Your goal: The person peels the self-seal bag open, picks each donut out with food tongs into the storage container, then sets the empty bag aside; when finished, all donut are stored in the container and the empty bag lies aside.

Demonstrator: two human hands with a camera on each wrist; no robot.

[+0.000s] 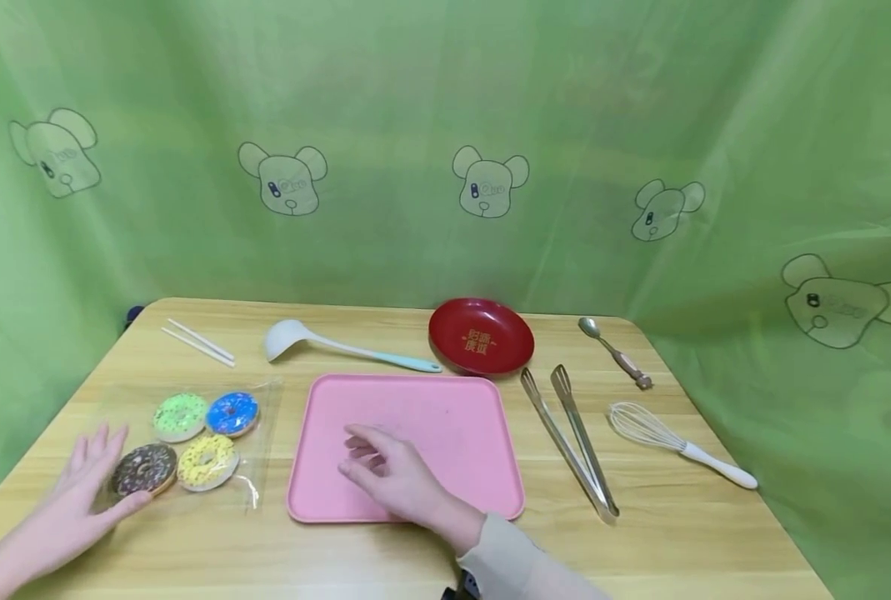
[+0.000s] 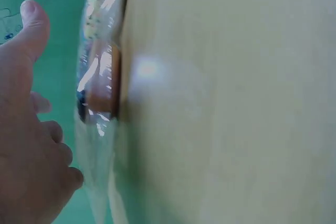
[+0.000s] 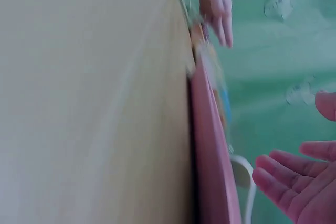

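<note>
A clear plastic bag (image 1: 257, 433) lies flat at the left of the table with toy donuts inside: a green donut (image 1: 180, 417), a blue donut (image 1: 232, 414), a yellow donut (image 1: 207, 462) and a dark brown donut (image 1: 145, 469). My left hand (image 1: 77, 504) is spread beside the brown donut at the bag's left edge; whether it touches the plastic I cannot tell. In the left wrist view its thumb stands apart from the fingers. Over the pink tray (image 1: 460, 417) hovers my right hand (image 1: 396, 475), loosely bent and holding nothing. The right wrist view shows its palm (image 3: 315, 192) above the tray's side.
Behind the tray lie a ladle (image 1: 287, 337) and a red plate (image 1: 481, 336), with white sticks (image 1: 199, 342) at the far left. To the right are metal tongs (image 1: 573, 446), a spoon (image 1: 613, 352) and a whisk (image 1: 681, 446). A green curtain (image 1: 400, 100) surrounds the table.
</note>
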